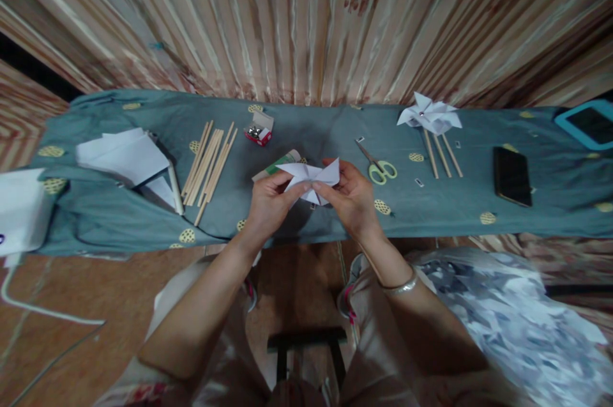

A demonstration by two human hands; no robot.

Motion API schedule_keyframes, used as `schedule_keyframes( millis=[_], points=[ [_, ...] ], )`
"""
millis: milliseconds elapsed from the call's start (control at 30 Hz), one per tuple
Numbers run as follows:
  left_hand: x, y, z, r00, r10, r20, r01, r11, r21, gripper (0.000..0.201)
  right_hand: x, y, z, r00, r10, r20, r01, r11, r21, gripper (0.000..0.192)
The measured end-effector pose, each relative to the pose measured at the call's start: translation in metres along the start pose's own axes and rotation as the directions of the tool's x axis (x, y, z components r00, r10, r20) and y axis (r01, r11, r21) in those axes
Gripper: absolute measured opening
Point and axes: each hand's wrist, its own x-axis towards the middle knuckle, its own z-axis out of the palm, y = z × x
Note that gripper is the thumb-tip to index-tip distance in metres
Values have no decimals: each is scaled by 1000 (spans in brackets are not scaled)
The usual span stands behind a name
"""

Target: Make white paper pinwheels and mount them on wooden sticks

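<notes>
A white paper pinwheel (pixel 306 174), its blades folded in toward the middle, is held above the near part of the cloth-covered table. My left hand (pixel 272 202) grips its left side, the thumb pressed near the centre. On the right side my right hand (pixel 352 199) closes around the paper, its thumb meeting the other at the middle. Behind the left fingers lies a green and white card or packet (pixel 287 161), partly hidden. Scissors (pixel 380 167) with pale green handles rest to the right of my right hand. A small red box (pixel 259 130) of shiny metal pins stands open beyond my left hand.
Several wooden sticks (pixel 205 167) lie left, beside white paper sheets (pixel 125 158). Finished pinwheels (pixel 430 116) on sticks lie right, near a black phone (pixel 512 176) and a blue-edged device (pixel 587 122). A white box (pixel 22 209) stands far left; a bag of paper pieces (pixel 517 311) sits lower right.
</notes>
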Motion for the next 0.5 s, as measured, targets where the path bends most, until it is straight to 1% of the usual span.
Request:
schedule_keyframes(
  millis=[167, 500],
  points=[
    [0, 0, -1, 1000, -15, -11, 15, 1000, 10, 18, 0, -1, 0, 1000, 12, -10, -11, 999, 34, 52],
    [1, -1, -1, 1000, -10, -7, 10, 1000, 17, 21, 0, -3, 1, 999, 41, -25, -39, 998, 54, 54]
  ],
)
